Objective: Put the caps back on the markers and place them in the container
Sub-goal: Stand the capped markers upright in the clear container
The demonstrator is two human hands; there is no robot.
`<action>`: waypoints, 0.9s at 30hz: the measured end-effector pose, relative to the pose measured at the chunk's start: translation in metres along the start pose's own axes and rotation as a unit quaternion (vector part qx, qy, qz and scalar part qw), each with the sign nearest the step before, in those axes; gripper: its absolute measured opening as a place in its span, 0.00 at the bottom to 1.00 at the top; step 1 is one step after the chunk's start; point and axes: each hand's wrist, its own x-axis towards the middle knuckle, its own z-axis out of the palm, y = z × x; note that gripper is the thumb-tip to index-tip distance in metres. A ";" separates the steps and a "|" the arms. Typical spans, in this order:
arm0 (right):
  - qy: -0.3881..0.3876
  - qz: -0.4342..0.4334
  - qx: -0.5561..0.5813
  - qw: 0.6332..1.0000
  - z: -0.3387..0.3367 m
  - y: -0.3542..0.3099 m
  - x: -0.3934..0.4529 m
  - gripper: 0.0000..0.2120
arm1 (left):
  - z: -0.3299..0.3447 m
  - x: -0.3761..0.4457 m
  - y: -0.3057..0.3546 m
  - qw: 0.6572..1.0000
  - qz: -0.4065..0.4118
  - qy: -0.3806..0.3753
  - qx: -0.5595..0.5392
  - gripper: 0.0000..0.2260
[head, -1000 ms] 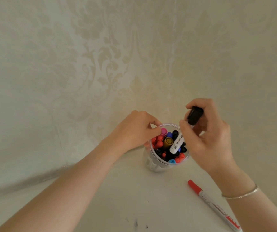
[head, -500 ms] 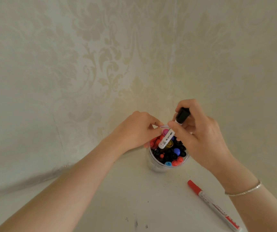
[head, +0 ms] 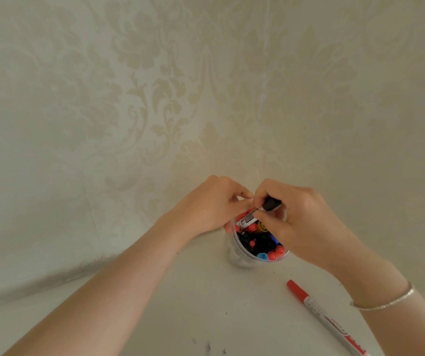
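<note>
Since a second ago the right hand (head: 301,222) has swung the black-capped marker (head: 255,214) from upright above the cup (head: 242,255) to a low slant across its far rim, and the hands have closed up until their fingertips almost meet. The right hand pinches the marker near its black cap (head: 270,203), thumb below and fingers curled over. The left hand (head: 211,206) is curled at the cup's far-left rim, with its fingertips by the marker's white barrel; whether it grips the cup, the barrel or both cannot be told. The marker's lower end lies on top of the packed caps inside, not yet down among them.

The cup looks crammed, so the likely trouble is that the marker finds no gap: pushed at this slant it may skid over the other caps, lever a neighbour out, or tip the cup if the left hand lets go. Whether the black cap is fully seated I cannot tell; if not, pressing on it may pop it off.

A red marker (head: 326,319), capped, lies on the worktop (head: 180,304) to the right of the cup, well apart, waiting its turn. A bracelet (head: 385,301) sits on the right wrist. Patterned wallpaper (head: 155,98) closes the corner behind. Only the tight packing stands in the way.
</note>
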 end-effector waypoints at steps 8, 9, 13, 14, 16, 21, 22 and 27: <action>0.045 0.054 -0.074 0.995 0.009 -0.008 -0.005 0.06 | 0.005 0.003 -0.006 1.000 -0.005 0.023 -0.015 0.10; 0.032 0.062 -0.076 0.995 0.009 -0.009 -0.004 0.06 | 0.005 0.004 -0.006 1.000 -0.005 0.026 -0.014 0.10; -0.040 0.091 -0.048 0.994 0.004 -0.007 0.002 0.04 | 0.005 0.005 -0.007 0.999 -0.015 0.023 -0.030 0.09; -0.050 0.101 -0.012 0.994 0.003 -0.004 0.001 0.07 | 0.004 0.004 -0.006 0.999 -0.017 0.020 -0.040 0.09; -0.034 0.111 0.045 0.992 0.003 0.002 -0.003 0.14 | 0.002 0.004 -0.006 0.999 -0.019 0.020 -0.046 0.09; 0.028 0.081 0.049 0.995 0.016 0.015 -0.018 0.11 | 0.001 0.004 0.000 1.000 -0.016 0.014 -0.020 0.08; 0.028 0.077 0.055 0.995 0.019 0.014 -0.019 0.11 | 0.002 0.004 0.002 1.000 -0.016 0.012 -0.015 0.08; 0.062 0.054 0.022 0.996 0.029 0.021 -0.019 0.07 | 0.003 0.005 0.002 0.999 -0.019 0.038 -0.007 0.08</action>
